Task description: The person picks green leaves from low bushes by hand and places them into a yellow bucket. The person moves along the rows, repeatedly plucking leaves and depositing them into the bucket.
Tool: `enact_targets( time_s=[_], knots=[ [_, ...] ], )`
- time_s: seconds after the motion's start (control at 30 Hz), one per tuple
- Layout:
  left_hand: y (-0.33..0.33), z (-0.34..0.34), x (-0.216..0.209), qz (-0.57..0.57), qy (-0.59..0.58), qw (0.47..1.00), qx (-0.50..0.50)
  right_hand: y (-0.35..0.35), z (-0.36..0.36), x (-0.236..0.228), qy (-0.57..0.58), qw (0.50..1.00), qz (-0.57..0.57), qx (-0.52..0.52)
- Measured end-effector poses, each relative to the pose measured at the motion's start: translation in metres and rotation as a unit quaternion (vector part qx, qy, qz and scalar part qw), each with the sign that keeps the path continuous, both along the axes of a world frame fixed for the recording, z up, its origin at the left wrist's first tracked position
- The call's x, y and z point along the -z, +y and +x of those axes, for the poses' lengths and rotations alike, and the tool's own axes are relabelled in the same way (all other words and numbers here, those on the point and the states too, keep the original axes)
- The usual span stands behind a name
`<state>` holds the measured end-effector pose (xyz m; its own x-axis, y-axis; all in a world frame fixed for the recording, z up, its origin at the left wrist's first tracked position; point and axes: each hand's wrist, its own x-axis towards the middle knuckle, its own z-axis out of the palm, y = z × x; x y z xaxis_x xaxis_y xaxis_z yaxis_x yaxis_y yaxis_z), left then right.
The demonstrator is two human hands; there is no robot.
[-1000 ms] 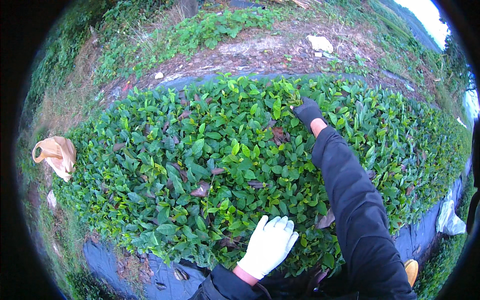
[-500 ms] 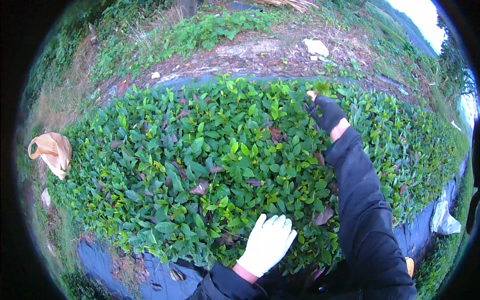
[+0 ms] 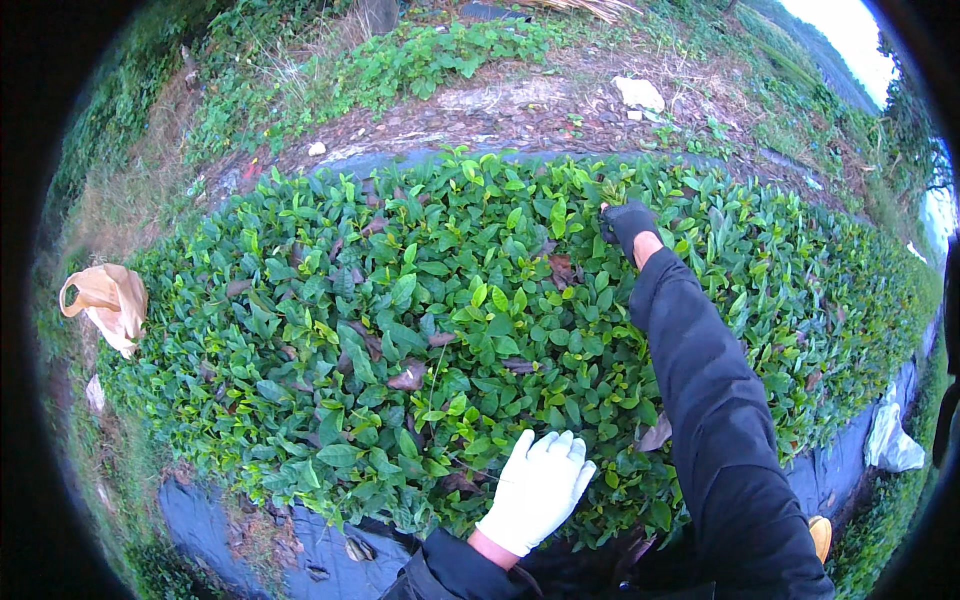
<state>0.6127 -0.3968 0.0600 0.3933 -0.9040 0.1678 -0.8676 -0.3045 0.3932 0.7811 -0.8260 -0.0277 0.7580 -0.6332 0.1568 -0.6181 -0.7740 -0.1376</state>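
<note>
A low, dense hedge of green-leaved bushes [image 3: 500,300], which look like tea plants, spreads out in front of me. My right hand [image 3: 630,225], in a black glove with bare fingertips, reaches to its far side. Its fingers are closed, and a small bunch of leafy sprigs [image 3: 618,192] sticks up from them; the fingers are partly hidden by the glove. Close to me, my left hand [image 3: 538,490] wears a white glove. It rests palm down over the near edge of the leaves, fingers stretched out and holding nothing.
A tan bag [image 3: 110,305] stands at the hedge's left end. Dark plastic sheeting [image 3: 340,560] runs along the near side. A whitish plastic bag [image 3: 892,440] lies at the right. Beyond the hedge are a stony strip and a pale rock [image 3: 638,94].
My right hand has drawn slightly left and nearer, down among the leaf tops, with the sprigs less blurred. The left hand has hardly moved.
</note>
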Motion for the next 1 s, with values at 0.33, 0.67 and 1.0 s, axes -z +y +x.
enact_targets(
  time_s=[0.33,0.67,1.0],
  knots=[
    [-0.013,-0.003,-0.002,0.004,0.007,1.0,0.029,0.03,-0.014,-0.047,-0.057,0.985,0.162,-0.015],
    [-0.015,-0.006,-0.001,0.008,-0.002,1.0,0.027,0.013,-0.011,-0.015,-0.095,0.925,0.363,0.059],
    [-0.015,-0.002,0.0,-0.01,-0.009,1.0,0.019,0.021,-0.065,-0.056,-0.239,0.804,0.423,-0.343]
  ],
)
